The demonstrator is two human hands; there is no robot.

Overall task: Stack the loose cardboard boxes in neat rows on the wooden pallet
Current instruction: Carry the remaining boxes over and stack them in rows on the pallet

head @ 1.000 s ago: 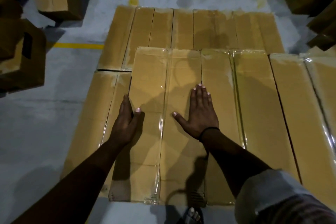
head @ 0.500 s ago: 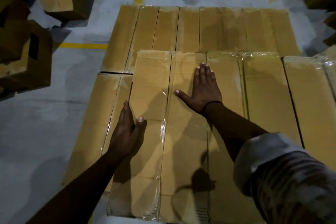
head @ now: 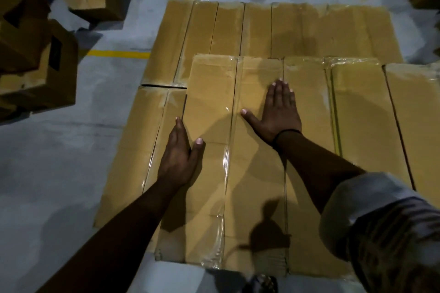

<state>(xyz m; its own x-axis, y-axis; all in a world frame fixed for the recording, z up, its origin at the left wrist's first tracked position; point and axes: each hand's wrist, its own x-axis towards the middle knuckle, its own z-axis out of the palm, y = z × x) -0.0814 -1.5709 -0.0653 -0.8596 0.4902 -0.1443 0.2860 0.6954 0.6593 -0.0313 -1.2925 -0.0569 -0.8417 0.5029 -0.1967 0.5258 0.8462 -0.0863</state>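
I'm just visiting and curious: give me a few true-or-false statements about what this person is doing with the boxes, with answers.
1. The right hand lies flat on the top-layer boxes. True.
2. The left hand lifts a box into the air. False: it rests against the left edge of the leftmost top box.
3. A yellow line marks the floor. True.
4. All boxes lie in one layer. False: the top ones sit on a lower layer.

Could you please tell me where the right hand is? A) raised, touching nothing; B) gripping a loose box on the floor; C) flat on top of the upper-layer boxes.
C: the right hand lies palm down, fingers straight, on the upper-layer boxes.
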